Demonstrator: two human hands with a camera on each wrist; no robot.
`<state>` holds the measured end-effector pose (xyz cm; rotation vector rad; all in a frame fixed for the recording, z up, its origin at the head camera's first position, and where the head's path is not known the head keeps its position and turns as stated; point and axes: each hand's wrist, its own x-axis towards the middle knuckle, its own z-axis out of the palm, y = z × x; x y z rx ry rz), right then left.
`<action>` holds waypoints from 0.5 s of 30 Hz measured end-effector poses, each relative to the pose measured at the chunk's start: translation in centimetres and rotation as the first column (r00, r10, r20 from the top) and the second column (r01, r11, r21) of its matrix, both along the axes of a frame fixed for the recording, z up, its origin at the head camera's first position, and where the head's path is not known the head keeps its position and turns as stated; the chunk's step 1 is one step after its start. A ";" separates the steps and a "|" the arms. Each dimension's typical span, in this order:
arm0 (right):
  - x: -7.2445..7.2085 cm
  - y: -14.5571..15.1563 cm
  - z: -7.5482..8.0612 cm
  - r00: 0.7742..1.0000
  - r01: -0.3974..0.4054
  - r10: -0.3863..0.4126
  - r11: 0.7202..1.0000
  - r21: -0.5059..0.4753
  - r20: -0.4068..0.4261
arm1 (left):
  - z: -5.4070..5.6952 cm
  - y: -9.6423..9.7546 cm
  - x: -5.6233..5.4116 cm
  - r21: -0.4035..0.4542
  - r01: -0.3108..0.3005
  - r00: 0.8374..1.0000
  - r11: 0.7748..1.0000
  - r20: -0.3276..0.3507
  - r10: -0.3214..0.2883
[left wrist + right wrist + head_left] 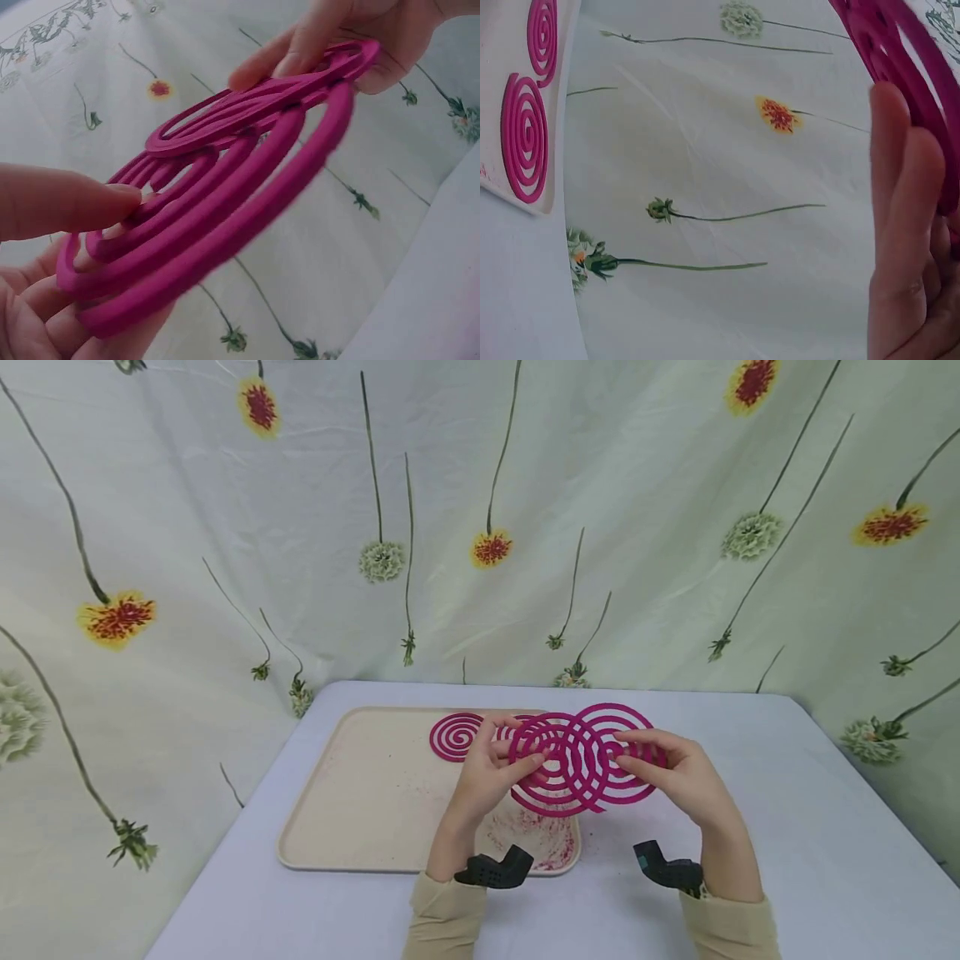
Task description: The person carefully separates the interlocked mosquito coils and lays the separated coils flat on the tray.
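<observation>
Two magenta mosquito coils overlap in the air above the table, one coil (555,814) on the left and the other coil (606,707) on the right. My left hand (483,777) pinches the left coil, its thumb (71,199) on the top face and fingers beneath. The right coil is gripped by my right hand (690,772), thumb and fingers on its far side. In the left wrist view the coils tilt and cross each other; whether their strips are interlocked I cannot tell. The right wrist view catches only a coil's edge (926,112) beside the fingers.
A beige tray (360,852) lies behind and left of the hands, with magenta crumbs at its right end. Along its far side lie a spiral coil (457,737) and another (526,139), partly hidden in the head view. A flowered cloth (465,460) hangs behind the white table (825,860).
</observation>
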<state>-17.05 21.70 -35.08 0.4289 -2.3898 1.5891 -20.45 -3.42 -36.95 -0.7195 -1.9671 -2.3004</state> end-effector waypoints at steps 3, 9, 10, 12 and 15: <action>-0.3 -0.7 -0.1 0.998 0.039 -0.044 0.994 -0.104 -0.045 | 0.1 0.5 0.0 0.036 -0.028 0.999 0.999 -0.024 0.029; -0.8 -3.0 -0.3 0.972 0.153 -0.214 0.893 -0.424 -0.101 | 0.1 1.5 0.0 0.140 -0.141 0.987 0.980 -0.052 0.150; -0.9 -3.4 -0.4 0.965 0.173 -0.246 0.864 -0.473 -0.096 | 0.1 1.6 0.1 0.159 -0.158 0.985 0.975 -0.050 0.168; -1.0 -4.1 -0.4 0.953 0.205 -0.292 0.812 -0.547 -0.076 | 0.1 1.7 0.1 0.191 -0.189 0.979 0.963 -0.041 0.201; -0.9 -4.6 -0.5 0.953 0.215 -0.298 0.803 -0.556 -0.061 | 0.2 1.8 0.2 0.225 -0.219 0.973 0.949 -0.018 0.229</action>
